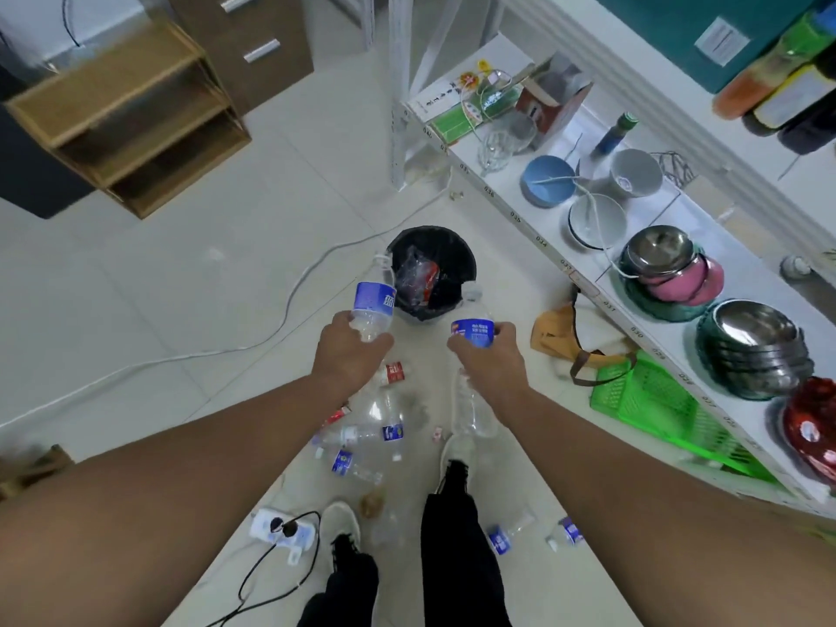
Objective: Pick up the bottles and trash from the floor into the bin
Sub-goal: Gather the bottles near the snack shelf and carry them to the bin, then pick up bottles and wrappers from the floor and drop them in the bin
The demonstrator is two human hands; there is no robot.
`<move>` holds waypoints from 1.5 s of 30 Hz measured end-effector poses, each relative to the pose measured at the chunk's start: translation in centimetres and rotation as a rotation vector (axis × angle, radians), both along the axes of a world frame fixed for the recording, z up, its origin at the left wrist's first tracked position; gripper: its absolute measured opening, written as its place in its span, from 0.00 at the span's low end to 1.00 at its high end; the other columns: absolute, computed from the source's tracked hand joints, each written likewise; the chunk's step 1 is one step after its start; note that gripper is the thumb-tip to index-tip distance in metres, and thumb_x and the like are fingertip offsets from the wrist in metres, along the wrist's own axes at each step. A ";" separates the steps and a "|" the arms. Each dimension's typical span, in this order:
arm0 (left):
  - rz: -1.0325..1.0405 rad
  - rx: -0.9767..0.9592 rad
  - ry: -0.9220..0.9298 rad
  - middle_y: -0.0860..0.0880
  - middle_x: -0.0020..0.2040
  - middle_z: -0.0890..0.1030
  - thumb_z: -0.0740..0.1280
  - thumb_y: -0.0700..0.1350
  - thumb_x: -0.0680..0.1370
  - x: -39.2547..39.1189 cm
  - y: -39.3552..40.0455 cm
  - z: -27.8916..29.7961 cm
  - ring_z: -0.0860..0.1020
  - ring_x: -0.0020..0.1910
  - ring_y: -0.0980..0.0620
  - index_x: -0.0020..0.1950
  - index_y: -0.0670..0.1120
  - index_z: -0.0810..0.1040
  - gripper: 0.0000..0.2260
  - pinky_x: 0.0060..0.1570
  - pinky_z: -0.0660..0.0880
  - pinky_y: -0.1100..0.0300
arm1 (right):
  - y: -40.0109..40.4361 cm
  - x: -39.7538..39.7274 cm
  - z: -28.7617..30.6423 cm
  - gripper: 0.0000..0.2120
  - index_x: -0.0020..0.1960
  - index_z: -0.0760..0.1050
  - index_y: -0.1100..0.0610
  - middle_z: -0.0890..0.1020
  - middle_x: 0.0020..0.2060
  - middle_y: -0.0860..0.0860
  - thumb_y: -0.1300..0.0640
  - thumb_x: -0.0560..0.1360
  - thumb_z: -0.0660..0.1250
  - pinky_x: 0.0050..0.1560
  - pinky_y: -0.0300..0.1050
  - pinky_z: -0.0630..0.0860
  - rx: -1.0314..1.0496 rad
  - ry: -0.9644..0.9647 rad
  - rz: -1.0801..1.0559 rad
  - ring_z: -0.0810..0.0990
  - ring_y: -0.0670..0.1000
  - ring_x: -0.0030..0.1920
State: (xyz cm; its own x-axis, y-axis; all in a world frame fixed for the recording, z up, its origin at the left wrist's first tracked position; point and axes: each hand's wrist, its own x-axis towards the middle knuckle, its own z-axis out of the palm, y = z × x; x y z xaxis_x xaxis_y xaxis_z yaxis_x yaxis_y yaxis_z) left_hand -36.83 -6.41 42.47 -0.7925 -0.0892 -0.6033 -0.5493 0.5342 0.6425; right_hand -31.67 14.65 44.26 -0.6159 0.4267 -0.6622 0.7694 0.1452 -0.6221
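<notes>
**Holding two bottles just short of the bin**

Going from left to right, I see my left hand (350,350) first. Its fingers are curled round the bottom of a clear bottle with a blue label (373,297). That bottle points up and away from me, and its open neck is right at the near left edge of the black bin (466,260).

The bin sits on the floor (181,282) straight ahead, between my two hands and a little past them. Some trash is already inside it.

My right hand (491,355) grips a second bottle (472,332) round its blue label. This one runs long, from near the bin back toward my foot.

I think the left hand is nearer the bin, so its bottle should drop in first. More bottles (366,434) and small scraps still lie on the floor by my feet.
</notes>
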 end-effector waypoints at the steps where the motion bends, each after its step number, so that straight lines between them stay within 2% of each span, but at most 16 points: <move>1: -0.007 -0.006 0.015 0.56 0.45 0.80 0.76 0.52 0.74 -1.1 1.0 -1.2 0.79 0.33 0.63 0.55 0.57 0.71 0.16 0.26 0.67 0.70 | 0.8 -1.5 -1.3 0.28 0.65 0.69 0.51 0.82 0.52 0.53 0.45 0.72 0.78 0.40 0.48 0.81 0.019 0.003 0.026 0.84 0.54 0.46; 3: 0.000 -0.012 0.039 0.58 0.42 0.79 0.76 0.53 0.73 -3.1 3.3 -4.2 0.78 0.34 0.63 0.51 0.61 0.69 0.16 0.29 0.68 0.68 | 2.5 -4.6 -4.6 0.29 0.67 0.71 0.53 0.82 0.53 0.53 0.43 0.73 0.78 0.48 0.53 0.84 0.053 -0.005 0.079 0.84 0.55 0.50; 5: 0.029 -0.011 0.036 0.60 0.43 0.78 0.75 0.56 0.73 -5.3 5.8 -7.6 0.77 0.39 0.65 0.57 0.61 0.69 0.19 0.33 0.67 0.67 | 4.3 -7.4 -8.2 0.29 0.67 0.72 0.54 0.82 0.54 0.53 0.42 0.74 0.77 0.52 0.54 0.84 0.084 -0.016 0.121 0.84 0.56 0.51; 8: 0.079 -0.034 0.045 0.62 0.43 0.77 0.75 0.57 0.74 -8.7 9.2 -13.2 0.77 0.41 0.64 0.66 0.56 0.73 0.23 0.35 0.67 0.69 | 6.6 -11.1 -13.8 0.29 0.66 0.74 0.54 0.82 0.54 0.52 0.39 0.74 0.76 0.48 0.49 0.80 0.114 -0.015 0.198 0.83 0.55 0.51; 11: 0.075 -0.092 0.047 0.61 0.44 0.77 0.75 0.59 0.75 -12.1 11.8 -18.1 0.82 0.50 0.52 0.63 0.55 0.73 0.21 0.39 0.71 0.64 | 8.4 -14.4 -18.9 0.28 0.64 0.76 0.53 0.83 0.52 0.51 0.36 0.73 0.76 0.47 0.46 0.74 0.144 0.015 0.243 0.83 0.53 0.51; 13: 0.053 -0.114 0.029 0.54 0.55 0.81 0.73 0.65 0.75 -13.9 12.8 -20.6 0.81 0.60 0.47 0.69 0.51 0.73 0.28 0.47 0.73 0.59 | 9.0 -16.4 -21.6 0.36 0.71 0.74 0.54 0.83 0.61 0.52 0.31 0.73 0.73 0.53 0.47 0.75 0.111 0.022 0.265 0.83 0.55 0.58; 15: 0.085 -0.157 -0.004 0.46 0.71 0.77 0.66 0.69 0.78 -14.7 13.0 -22.4 0.76 0.69 0.43 0.79 0.45 0.67 0.38 0.56 0.70 0.56 | 9.6 -17.6 -23.6 0.46 0.83 0.61 0.54 0.75 0.75 0.54 0.26 0.76 0.64 0.61 0.48 0.69 0.065 -0.018 0.251 0.76 0.59 0.71; 18: 0.196 -0.229 -0.011 0.42 0.79 0.70 0.59 0.66 0.83 -13.2 11.6 -23.8 0.71 0.75 0.40 0.83 0.44 0.63 0.36 0.70 0.68 0.50 | 10.8 -15.9 -25.4 0.39 0.85 0.59 0.54 0.70 0.80 0.56 0.31 0.82 0.56 0.68 0.54 0.65 0.084 -0.080 0.170 0.70 0.61 0.77; 21: 0.202 -0.257 -0.024 0.42 0.79 0.70 0.61 0.63 0.83 -8.4 8.7 -23.5 0.71 0.76 0.41 0.82 0.43 0.65 0.34 0.75 0.67 0.46 | 11.8 -9.6 -25.2 0.32 0.81 0.66 0.53 0.74 0.76 0.56 0.36 0.84 0.57 0.69 0.55 0.67 0.088 -0.165 0.154 0.73 0.60 0.74; 24: 0.218 -0.266 -0.086 0.41 0.77 0.72 0.64 0.62 0.82 -2.1 5.2 -22.5 0.76 0.71 0.39 0.81 0.43 0.66 0.34 0.74 0.70 0.42 | 11.8 -2.1 -23.7 0.29 0.77 0.71 0.59 0.76 0.73 0.59 0.40 0.84 0.60 0.71 0.55 0.71 0.052 -0.266 0.188 0.75 0.60 0.72; 29: 0.194 -0.338 -0.183 0.41 0.70 0.77 0.67 0.62 0.79 8.3 -0.9 -20.7 0.75 0.70 0.39 0.76 0.46 0.73 0.30 0.70 0.72 0.43 | 9.0 8.4 -20.0 0.33 0.81 0.67 0.58 0.72 0.78 0.58 0.41 0.84 0.66 0.75 0.55 0.68 0.043 -0.386 0.210 0.72 0.58 0.76; 33: 0.122 -0.316 -0.226 0.43 0.72 0.76 0.65 0.68 0.74 14.1 -5.0 -20.0 0.73 0.72 0.42 0.77 0.48 0.70 0.37 0.71 0.69 0.46 | 4.9 12.1 -18.1 0.15 0.62 0.76 0.48 0.82 0.65 0.56 0.43 0.80 0.71 0.57 0.46 0.71 0.044 -0.376 0.181 0.80 0.50 0.51; 36: 0.060 -0.310 -0.242 0.43 0.76 0.74 0.60 0.72 0.70 16.7 -7.1 -19.4 0.71 0.75 0.43 0.79 0.47 0.68 0.44 0.72 0.67 0.48 | 1.7 13.8 -17.7 0.22 0.67 0.76 0.51 0.82 0.63 0.56 0.41 0.78 0.73 0.56 0.46 0.69 0.067 -0.364 0.205 0.80 0.57 0.56; 41: -0.061 -0.253 -0.177 0.47 0.76 0.72 0.68 0.65 0.75 20.4 -10.3 -17.4 0.70 0.75 0.46 0.81 0.51 0.67 0.37 0.72 0.67 0.51 | -4.1 17.3 -16.5 0.39 0.82 0.66 0.51 0.75 0.75 0.53 0.39 0.76 0.74 0.65 0.44 0.73 0.030 -0.347 0.178 0.77 0.53 0.70; 44: -0.132 -0.250 -0.136 0.48 0.78 0.70 0.69 0.64 0.77 21.5 -11.5 -16.3 0.68 0.77 0.47 0.81 0.51 0.65 0.36 0.74 0.67 0.48 | -6.6 19.2 -16.1 0.37 0.80 0.69 0.51 0.79 0.67 0.50 0.41 0.75 0.75 0.49 0.25 0.71 0.013 -0.297 0.142 0.80 0.33 0.53; 45: -0.158 -0.253 -0.125 0.48 0.78 0.70 0.69 0.64 0.78 21.8 -11.9 -16.1 0.68 0.77 0.46 0.82 0.51 0.65 0.36 0.73 0.67 0.48 | -7.3 19.8 -16.1 0.38 0.80 0.68 0.52 0.79 0.66 0.50 0.42 0.75 0.76 0.48 0.25 0.71 0.002 -0.292 0.147 0.80 0.32 0.52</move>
State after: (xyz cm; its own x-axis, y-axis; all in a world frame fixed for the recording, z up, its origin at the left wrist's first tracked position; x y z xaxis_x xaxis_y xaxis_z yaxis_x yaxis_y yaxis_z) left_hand -15.07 -18.27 26.33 -0.7298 -0.1310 -0.6710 -0.5131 0.7535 0.4110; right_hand -11.82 7.33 28.12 -0.4554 0.3492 -0.8190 0.8859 0.2687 -0.3781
